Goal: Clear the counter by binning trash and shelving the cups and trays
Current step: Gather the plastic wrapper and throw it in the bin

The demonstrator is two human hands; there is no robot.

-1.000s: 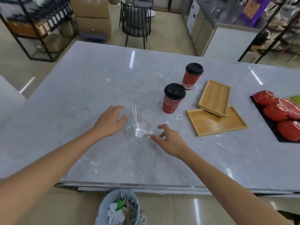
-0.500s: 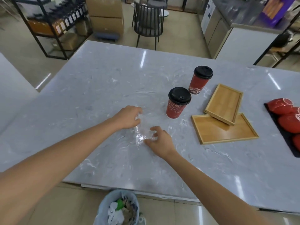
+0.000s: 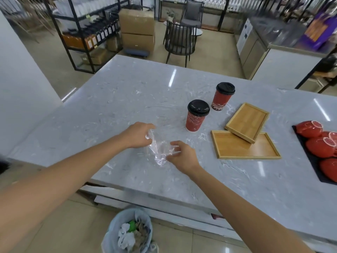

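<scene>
Between my fingers (image 3: 176,143) crinkles thin, clear, shiny plastic film (image 3: 159,148). The worktop (image 3: 127,92) is polished grey marble-look stone, glossy. Two trays (image 3: 242,148) are smooth matt wood; the red paper cups (image 3: 195,118) wear black plastic lids.

Red bowls (image 3: 317,141), chair (image 3: 179,41), boxes (image 3: 137,31)

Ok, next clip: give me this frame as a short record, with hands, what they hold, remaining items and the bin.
left hand: gripping clear plastic wrap
right hand: pinching the same wrap
wrap state: bunched between both hands, on the counter
cups: two red lidded cups, upright
trays: two wooden trays, smaller tray overlapping larger tray
bin: on the floor below the counter edge, holding trash
</scene>
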